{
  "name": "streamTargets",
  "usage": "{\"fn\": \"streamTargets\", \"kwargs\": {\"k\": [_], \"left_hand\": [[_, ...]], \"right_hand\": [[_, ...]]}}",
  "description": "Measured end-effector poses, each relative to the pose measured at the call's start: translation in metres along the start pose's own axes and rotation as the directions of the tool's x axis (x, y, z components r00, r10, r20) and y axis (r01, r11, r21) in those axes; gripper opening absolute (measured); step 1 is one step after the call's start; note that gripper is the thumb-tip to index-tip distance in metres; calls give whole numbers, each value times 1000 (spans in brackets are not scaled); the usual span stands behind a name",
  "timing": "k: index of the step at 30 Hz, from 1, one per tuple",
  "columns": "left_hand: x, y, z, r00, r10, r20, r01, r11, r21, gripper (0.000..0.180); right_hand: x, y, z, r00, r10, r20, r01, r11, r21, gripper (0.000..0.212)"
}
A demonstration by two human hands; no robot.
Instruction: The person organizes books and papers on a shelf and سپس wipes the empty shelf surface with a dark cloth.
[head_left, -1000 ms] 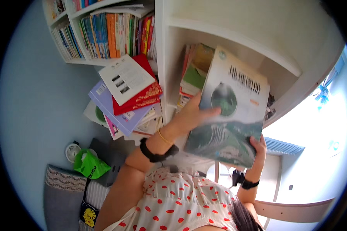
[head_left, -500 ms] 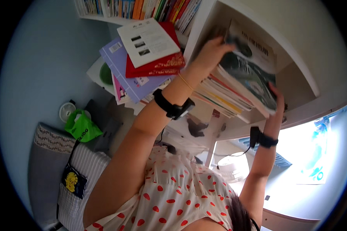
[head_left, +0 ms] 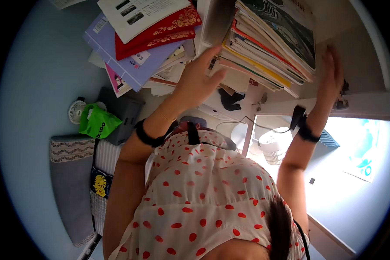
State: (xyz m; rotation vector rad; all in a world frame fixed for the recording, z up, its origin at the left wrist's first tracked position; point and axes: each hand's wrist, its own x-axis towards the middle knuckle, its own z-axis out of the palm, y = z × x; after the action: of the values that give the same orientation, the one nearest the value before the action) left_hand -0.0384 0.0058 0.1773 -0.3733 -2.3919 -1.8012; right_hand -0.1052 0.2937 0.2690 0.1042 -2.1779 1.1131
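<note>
A thick stack of magazines and thin books sits in a white shelf compartment, their edges toward me. On top lies a book with a dark green and pale cover. My left hand is at the stack's lower left corner, thumb and fingers spread; whether the fingertips touch the stack I cannot tell. To the right of the stack my right hand is raised with fingers extended, holding nothing. Both wrists wear black straps.
Left of the compartment is a pile with red folders, a purple book and a printed white booklet. Below are a green bag, a small white fan, a grey headboard and a white round-bodied fan by a bright window.
Both hands have left the green-covered book, which now rests on the stack. My left hand moved down and left, my right hand off to the right side. The view has shifted.
</note>
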Motion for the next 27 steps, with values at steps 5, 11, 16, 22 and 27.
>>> {"fn": "streamTargets", "kwargs": {"k": [5, 11, 16, 22, 27], "left_hand": [[-59, -26, -20, 945, -157, 287, 116, 981, 153, 48], [-95, -36, -25, 928, -309, 208, 293, 951, 104, 42], [-91, -26, -39, 918, -383, 102, 375, 923, 86, 42], [-97, -6, -56, 925, -367, 101, 318, 891, 324, 38], [-92, -20, -45, 939, -294, 179, 238, 930, 279, 35]], "right_hand": [[-99, 64, -32, 931, -180, 316, -120, 668, 734, 30], [-184, 165, 9, 587, 97, 804, -772, 364, 520, 31], [-282, 272, 125, 57, 690, 721, -863, 398, -312, 38], [-369, 382, 223, 297, 593, 748, 192, 731, -655, 37], [-389, 380, 213, 601, 622, 502, 235, 463, -855, 42]]}}
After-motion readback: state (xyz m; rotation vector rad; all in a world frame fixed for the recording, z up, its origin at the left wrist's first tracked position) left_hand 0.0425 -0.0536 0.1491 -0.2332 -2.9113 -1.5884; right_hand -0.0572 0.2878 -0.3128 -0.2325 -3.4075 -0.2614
